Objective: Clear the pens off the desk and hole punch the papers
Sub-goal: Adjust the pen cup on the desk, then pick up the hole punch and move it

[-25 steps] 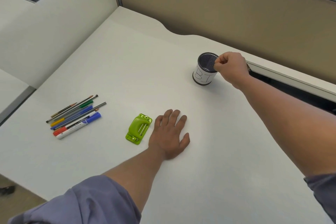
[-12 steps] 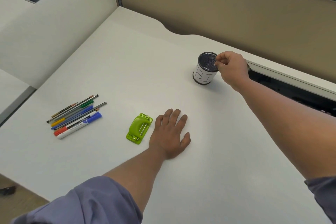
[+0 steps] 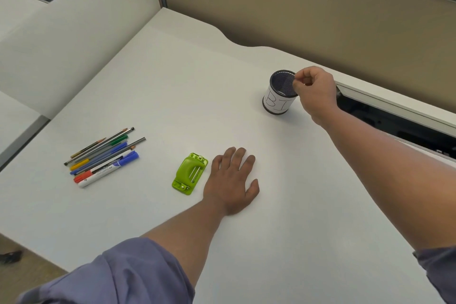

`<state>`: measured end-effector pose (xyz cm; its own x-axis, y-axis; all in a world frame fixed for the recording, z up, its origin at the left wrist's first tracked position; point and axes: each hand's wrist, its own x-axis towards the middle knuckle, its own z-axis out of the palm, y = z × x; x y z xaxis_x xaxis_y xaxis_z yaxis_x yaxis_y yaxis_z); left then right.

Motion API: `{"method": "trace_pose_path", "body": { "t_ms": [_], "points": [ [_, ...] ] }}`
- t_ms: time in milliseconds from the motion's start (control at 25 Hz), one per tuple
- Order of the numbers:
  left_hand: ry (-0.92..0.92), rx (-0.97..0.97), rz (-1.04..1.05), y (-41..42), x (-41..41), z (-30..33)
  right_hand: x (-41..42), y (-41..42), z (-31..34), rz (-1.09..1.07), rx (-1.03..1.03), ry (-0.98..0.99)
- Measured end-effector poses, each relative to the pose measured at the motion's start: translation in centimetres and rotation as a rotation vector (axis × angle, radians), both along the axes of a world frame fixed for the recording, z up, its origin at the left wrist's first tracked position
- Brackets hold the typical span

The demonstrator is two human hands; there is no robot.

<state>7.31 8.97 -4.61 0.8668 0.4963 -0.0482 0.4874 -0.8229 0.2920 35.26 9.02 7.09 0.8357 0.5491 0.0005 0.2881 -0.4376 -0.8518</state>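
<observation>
A black mesh pen cup with a white label stands upright at the far right of the white desk. My right hand pinches its right rim between thumb and forefinger. Several pens, pencils and markers lie side by side at the near left. A green hole punch rests near the middle. Just right of the punch, my left hand lies flat on the desk, fingers spread, holding nothing. No papers are visible.
Beige and white partition walls close the desk at the back and left. A dark open gap runs behind the desk's right edge. The desk's near-left edge drops to the floor.
My right hand has slid a little lower along the cup's rim and shifted its pinch. The cup, the pens, the punch and my left hand have stayed in place.
</observation>
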Motion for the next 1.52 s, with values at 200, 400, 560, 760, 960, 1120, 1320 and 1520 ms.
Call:
{"method": "trace_pose_path", "body": {
  "t_ms": [200,400,560,760,960,1120,1320,1520],
  "points": [
    [0.007,-0.006,0.004,-0.1,0.0,0.2,-3.4,-2.0,1.5,-0.175,0.365,0.579],
    [0.029,0.013,-0.001,-0.1,0.0,0.3,-7.5,-6.4,0.9,-0.229,0.402,0.718],
    [0.031,0.020,-0.004,-0.3,-0.2,0.6,-11.2,-10.8,-1.0,-0.221,0.256,0.665],
    [0.055,0.060,-0.015,-0.6,-0.4,1.0,-15.0,-14.6,-4.1,-0.145,0.063,0.524],
    [-0.089,0.162,-0.025,-0.5,-2.1,2.9,-18.5,-15.2,-5.8,-0.008,-0.039,0.427],
    [-0.256,0.121,0.202,0.2,-6.4,3.5,-21.5,-12.9,-5.9,0.174,-0.119,0.354],
    [-0.240,-0.010,0.391,1.5,-10.4,3.3,-23.7,-8.4,-6.2,0.436,-0.264,0.134],
    [-0.244,-0.277,0.549,2.2,-11.8,2.6,-23.9,-4.2,-7.4,0.607,-0.418,-0.032]
  ]
}}
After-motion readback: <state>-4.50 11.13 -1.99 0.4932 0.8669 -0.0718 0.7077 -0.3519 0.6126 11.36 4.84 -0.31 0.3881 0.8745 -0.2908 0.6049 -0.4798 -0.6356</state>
